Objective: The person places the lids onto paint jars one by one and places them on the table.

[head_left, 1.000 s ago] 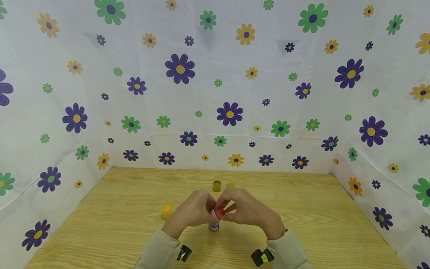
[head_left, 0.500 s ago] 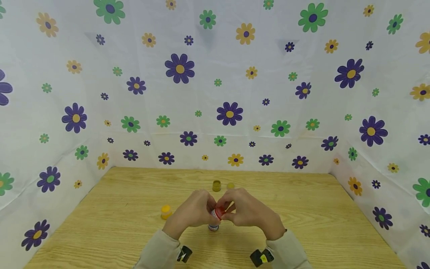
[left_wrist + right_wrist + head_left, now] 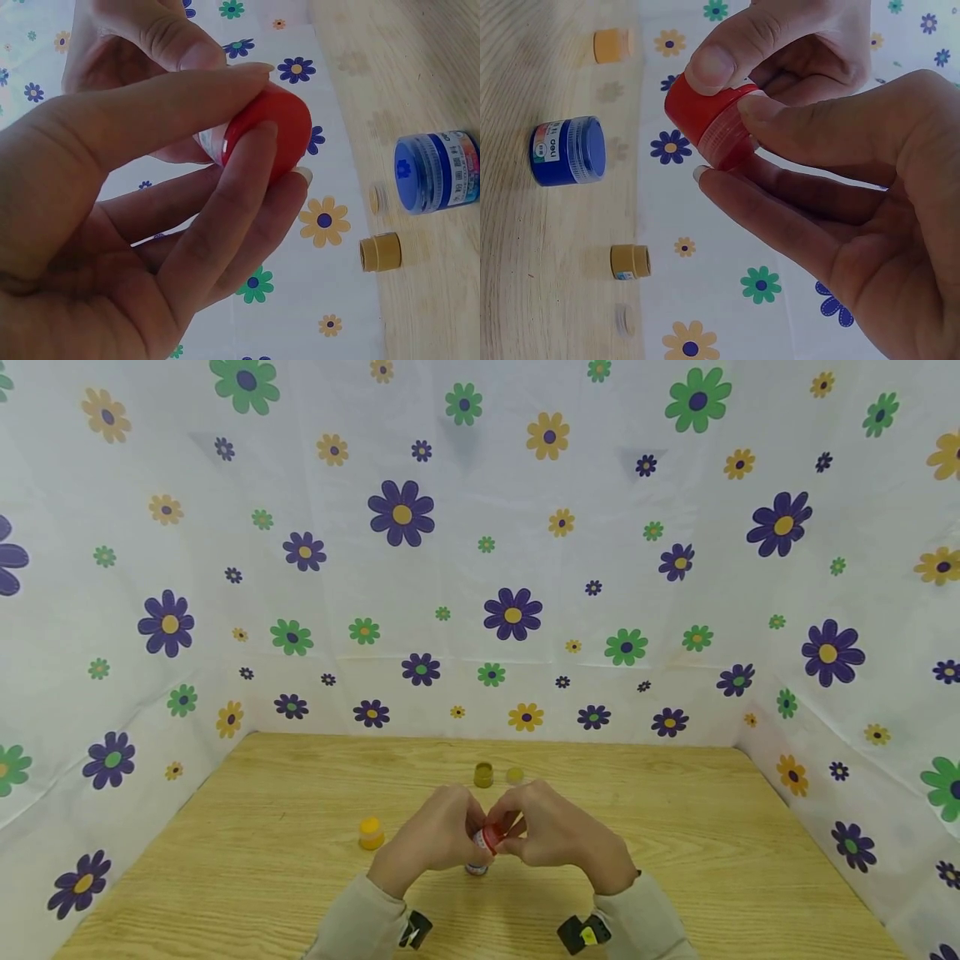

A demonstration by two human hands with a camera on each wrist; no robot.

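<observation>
A small red paint jar (image 3: pixel 694 105) with a clear ribbed screw lid (image 3: pixel 727 139) is held between both hands above the table, lying tilted. My left hand (image 3: pixel 442 828) grips its red body, with the thumb on the side and fingertips on the base, as the left wrist view shows. On the other side, my right hand (image 3: pixel 558 828) pinches the lid between thumb and fingers. The lid sits on the jar; how tightly cannot be seen. Below the hands a blue paint jar (image 3: pixel 562 151) stands on the table, partly hidden in the head view.
An ochre jar (image 3: pixel 483 775) without its lid stands farther back, and a clear round lid (image 3: pixel 514 774) lies to its right. A yellow-orange jar (image 3: pixel 371 833) stands left of the hands. Flowered white cloth (image 3: pixel 465 577) encloses the wooden table (image 3: pixel 285 893) at back and sides.
The left hand has edged slightly right, and the red jar has shifted a little with it. Both hands keep their hold; the other jars stay where they were.
</observation>
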